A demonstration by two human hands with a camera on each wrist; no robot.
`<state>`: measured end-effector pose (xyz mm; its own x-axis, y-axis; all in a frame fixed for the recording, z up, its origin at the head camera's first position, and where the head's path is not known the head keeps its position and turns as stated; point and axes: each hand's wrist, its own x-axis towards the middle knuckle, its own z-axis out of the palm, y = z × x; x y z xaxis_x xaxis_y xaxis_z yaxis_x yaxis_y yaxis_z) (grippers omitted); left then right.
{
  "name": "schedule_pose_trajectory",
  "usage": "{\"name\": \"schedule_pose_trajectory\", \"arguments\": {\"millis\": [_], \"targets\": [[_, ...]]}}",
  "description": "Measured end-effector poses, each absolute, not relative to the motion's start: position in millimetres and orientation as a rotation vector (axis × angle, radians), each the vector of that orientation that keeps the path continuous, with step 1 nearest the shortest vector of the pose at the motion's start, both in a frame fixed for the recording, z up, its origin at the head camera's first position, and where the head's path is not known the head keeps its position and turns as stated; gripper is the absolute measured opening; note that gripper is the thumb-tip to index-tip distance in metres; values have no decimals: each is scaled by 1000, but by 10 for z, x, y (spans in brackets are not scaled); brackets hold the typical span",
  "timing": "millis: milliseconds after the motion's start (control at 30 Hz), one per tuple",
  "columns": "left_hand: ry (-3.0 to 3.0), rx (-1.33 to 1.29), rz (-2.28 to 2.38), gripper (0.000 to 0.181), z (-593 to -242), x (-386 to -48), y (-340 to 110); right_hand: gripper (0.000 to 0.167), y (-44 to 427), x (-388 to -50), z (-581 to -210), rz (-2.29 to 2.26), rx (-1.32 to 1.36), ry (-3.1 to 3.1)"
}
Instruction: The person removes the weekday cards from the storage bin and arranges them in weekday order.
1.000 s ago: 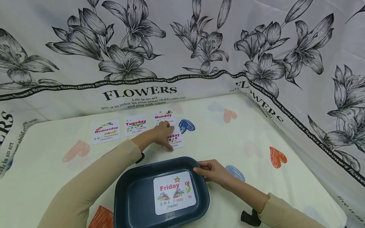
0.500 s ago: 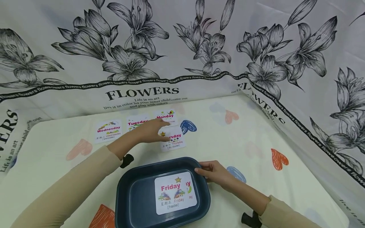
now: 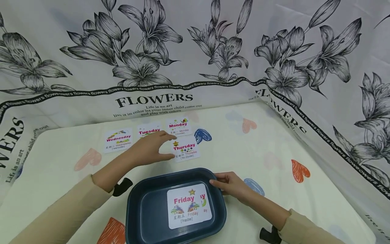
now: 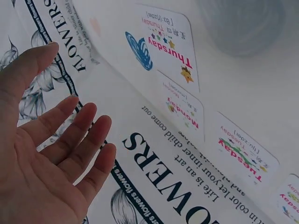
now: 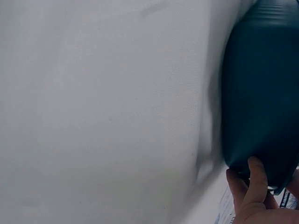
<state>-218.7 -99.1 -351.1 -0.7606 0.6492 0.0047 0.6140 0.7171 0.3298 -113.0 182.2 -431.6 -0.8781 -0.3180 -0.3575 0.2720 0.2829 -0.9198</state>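
My left hand (image 3: pixel 149 149) hovers with thumb and fingers spread, just left of the Thursday card (image 3: pixel 187 150); it holds nothing, and in the left wrist view its palm (image 4: pixel 51 172) is bare. The Thursday card lies below the Monday card (image 3: pixel 178 126). Left of Monday are the Tuesday card (image 3: pixel 149 128), partly hidden by my left hand, and the Wednesday card (image 3: pixel 118 140). My right hand (image 3: pixel 233 186) grips the right rim of a dark blue tray (image 3: pixel 155 217), thumb on top. Inside it a Friday card (image 3: pixel 189 218) overlaps another card, mostly covered.
A pale tablecloth (image 3: pixel 259 149) printed with hearts covers the table. White fabric (image 3: pixel 207 40) with black lilies and "FLOWERS" lettering hangs behind and along the right side. Black straps (image 3: pixel 123 187) circle both wrists.
My left hand has let go of the Thursday card and drawn back to the left, uncovering it and Monday. The right hand keeps its grip on the tray; the view shifted slightly.
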Motion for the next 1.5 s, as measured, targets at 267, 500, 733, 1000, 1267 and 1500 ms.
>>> {"name": "schedule_pose_trajectory", "arguments": {"millis": [267, 500, 733, 1000, 1267, 1500], "targets": [[2782, 1229, 465, 39, -3526, -1727, -838, 47, 1824, -1126, -4310, -1638, -52, 2074], [2731, 1266, 398, 38, -3588, -1477, -709, 48, 1817, -1128, -4328, -1638, -45, 2074], [2686, 1182, 229, 50, -3750, -1411, -640, 49, 1827, -1117, -4362, -1653, -50, 2050], [2639, 1200, 5, 53, -3949, -1266, -511, 50, 1834, -1123, -4355, -1648, -61, 2054], [2577, 1154, -77, 87, -4088, -1227, -482, 50, 1835, -1126, -4345, -1661, -77, 2042], [2560, 1183, -220, 113, -4111, -1158, -439, 52, 1835, -1127, -4355, -1659, -61, 2047]]}}
